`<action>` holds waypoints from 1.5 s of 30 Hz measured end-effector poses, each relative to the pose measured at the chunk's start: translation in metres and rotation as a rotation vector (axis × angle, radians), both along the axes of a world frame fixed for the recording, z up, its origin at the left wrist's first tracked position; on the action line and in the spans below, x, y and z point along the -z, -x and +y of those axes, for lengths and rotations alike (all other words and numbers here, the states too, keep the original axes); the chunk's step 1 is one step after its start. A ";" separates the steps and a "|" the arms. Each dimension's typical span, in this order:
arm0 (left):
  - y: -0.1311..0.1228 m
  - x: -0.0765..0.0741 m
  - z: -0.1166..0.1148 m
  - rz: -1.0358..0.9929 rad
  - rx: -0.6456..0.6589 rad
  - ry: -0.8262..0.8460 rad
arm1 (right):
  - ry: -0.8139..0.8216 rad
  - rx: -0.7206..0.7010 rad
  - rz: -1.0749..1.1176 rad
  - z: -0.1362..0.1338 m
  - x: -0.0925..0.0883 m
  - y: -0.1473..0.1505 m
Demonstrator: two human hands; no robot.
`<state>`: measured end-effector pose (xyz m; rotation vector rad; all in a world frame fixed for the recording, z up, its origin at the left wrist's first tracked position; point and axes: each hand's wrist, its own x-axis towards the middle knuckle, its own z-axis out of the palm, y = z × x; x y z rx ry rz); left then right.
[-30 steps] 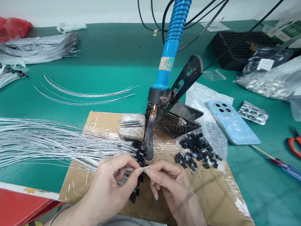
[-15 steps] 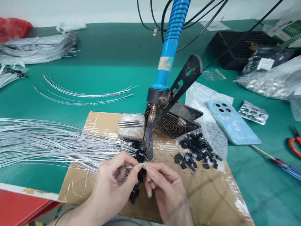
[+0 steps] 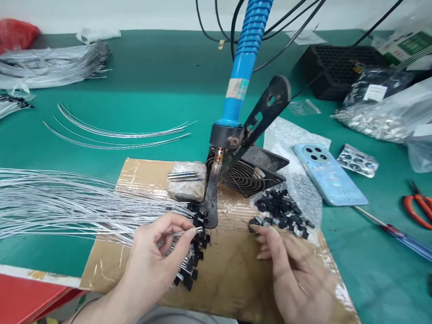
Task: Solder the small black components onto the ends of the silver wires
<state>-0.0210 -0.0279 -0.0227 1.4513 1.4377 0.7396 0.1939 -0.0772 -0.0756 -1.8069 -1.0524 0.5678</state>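
Observation:
Between the thumb and forefinger of my left hand (image 3: 163,254) is the end of a thin pale wire, just in front of the black-tipped wire ends. My right hand (image 3: 293,268) reaches over the right part of the cardboard (image 3: 233,276), its fingertips at the near edge of the small black pieces (image 3: 281,207). Its fingers are bent close together, and whether they pinch a piece is too small to tell. Long white wires (image 3: 65,204) run leftward from a heap of black connectors (image 3: 189,270). A blue-handled soldering iron (image 3: 240,63) hangs in its stand beyond my hands.
A round-grilled fan (image 3: 245,177) stands behind the iron. A pale block (image 3: 187,182) carries thin rods. To the right lie a blue phone (image 3: 331,175), a screwdriver (image 3: 408,242) and orange-handled pliers (image 3: 421,209). More wire bundles (image 3: 52,64) lie at back left.
My right hand has parted from my left and moved right to the black pieces. My left hand has shifted slightly left, still pinching the wire. The camera view has shifted a little.

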 end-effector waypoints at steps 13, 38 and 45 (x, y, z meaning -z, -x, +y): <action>-0.003 -0.007 0.001 0.039 -0.008 -0.026 | -0.104 -0.187 -0.681 0.006 0.007 -0.008; -0.005 -0.007 0.007 0.055 -0.055 -0.037 | -0.161 -0.204 -0.412 0.003 0.006 0.009; -0.004 -0.008 0.008 -0.015 -0.025 -0.049 | -0.187 -0.226 -0.201 0.005 0.000 0.012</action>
